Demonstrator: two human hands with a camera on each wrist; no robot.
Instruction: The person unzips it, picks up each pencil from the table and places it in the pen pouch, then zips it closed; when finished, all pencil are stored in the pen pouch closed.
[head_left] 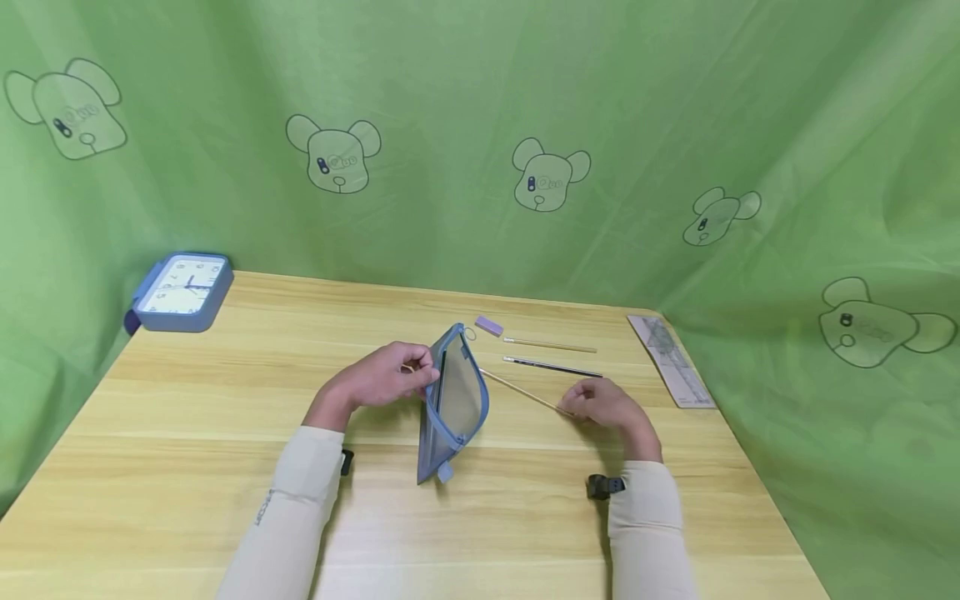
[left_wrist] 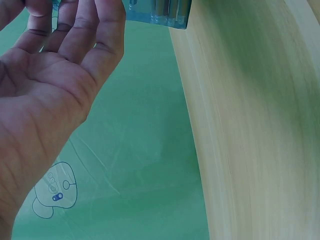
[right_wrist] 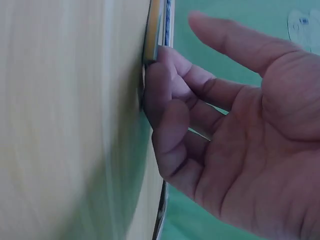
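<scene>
A blue zip pencil case (head_left: 430, 450) with see-through sides stands on its edge on the table, its mouth spread wide. My left hand (head_left: 392, 375) pinches its left rim between thumb and fingers. In the left wrist view, long strips show through a corner of the pencil case (left_wrist: 167, 14). My right hand (head_left: 604, 403) is at the near end of a wooden pencil (head_left: 517, 387). In the right wrist view, curled fingertips touch the end of this pencil (right_wrist: 153, 35), while the thumb stands apart. The pencil's far end lies by the pencil case.
Behind lie a purple eraser (head_left: 489, 325), a yellow pencil (head_left: 555, 345) and a dark pencil (head_left: 555, 366). A ruler set (head_left: 671, 362) lies near the right edge. At the back left stands a blue clock (head_left: 183, 287). Green curtains (head_left: 450, 233) border the table.
</scene>
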